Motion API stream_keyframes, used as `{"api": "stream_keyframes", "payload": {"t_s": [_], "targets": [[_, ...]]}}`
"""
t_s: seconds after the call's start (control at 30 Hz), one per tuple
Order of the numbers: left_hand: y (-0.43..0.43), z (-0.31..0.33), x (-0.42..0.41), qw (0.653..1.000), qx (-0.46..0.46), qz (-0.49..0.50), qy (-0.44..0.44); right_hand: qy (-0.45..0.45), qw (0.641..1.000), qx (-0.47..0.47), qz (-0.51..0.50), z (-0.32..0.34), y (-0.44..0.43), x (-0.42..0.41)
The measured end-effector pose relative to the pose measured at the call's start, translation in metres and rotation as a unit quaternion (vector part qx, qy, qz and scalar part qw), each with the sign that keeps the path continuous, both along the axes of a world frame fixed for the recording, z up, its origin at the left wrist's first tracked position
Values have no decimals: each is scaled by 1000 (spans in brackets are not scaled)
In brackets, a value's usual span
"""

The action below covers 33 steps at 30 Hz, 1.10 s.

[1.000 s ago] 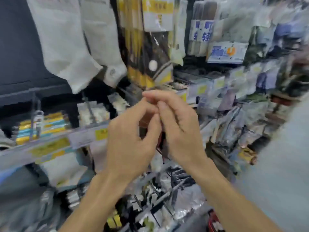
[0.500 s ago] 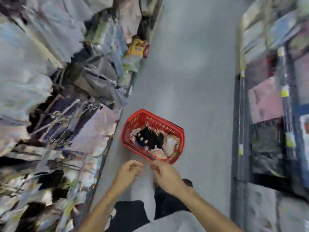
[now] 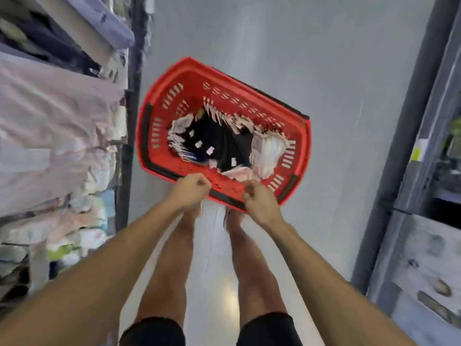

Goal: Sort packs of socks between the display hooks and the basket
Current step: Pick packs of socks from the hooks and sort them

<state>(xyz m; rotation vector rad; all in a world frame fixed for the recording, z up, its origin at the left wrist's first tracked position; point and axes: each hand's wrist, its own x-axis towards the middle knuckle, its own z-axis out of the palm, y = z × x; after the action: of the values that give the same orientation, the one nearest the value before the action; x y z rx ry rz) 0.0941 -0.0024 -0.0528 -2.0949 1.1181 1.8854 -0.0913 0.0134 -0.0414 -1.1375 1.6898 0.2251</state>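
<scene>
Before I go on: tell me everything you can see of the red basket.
The red basket looks like plastic. It is oblong, with slotted walls and black handles folded down along its rim. It stands upright on the grey floor of the aisle. Inside lie packs of socks: black ones in the middle and pale ones round the edges. The left hand and right hand, fingers curled, overlap its near rim; whether they touch it cannot be told.
</scene>
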Motion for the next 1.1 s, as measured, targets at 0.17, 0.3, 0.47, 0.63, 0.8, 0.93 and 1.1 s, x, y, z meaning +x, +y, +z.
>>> {"api": "stream_keyframes", "payload": {"t_s": [0.17, 0.3, 0.47, 0.63, 0.8, 0.93, 1.1], "targets": [[-52, -107, 12, 996, -47, 19, -67, -1, 997, -30, -72, -108, -36, 32], [-77, -177, 10, 992, -93, -1, -89, -29, 994, -85, -70, -166, -59, 47], [-93, -231, 2, 987, -125, 20, -102, -97, 992, -32, -74, -210, -77, 53], [-99, -257, 8, 986, -127, 45, -95, -18, 978, -106, -180, -216, -77, 44], [-95, -258, 7, 973, -179, -23, -145, 8, 949, -186, -256, -213, -66, 36], [-86, -246, -14, 967, -172, -98, -159, 58, 957, -222, -178, -219, -65, 27], [-82, -246, -51, 995, -52, 38, -72, 74, 961, -244, -106, -226, -72, 18]]}}
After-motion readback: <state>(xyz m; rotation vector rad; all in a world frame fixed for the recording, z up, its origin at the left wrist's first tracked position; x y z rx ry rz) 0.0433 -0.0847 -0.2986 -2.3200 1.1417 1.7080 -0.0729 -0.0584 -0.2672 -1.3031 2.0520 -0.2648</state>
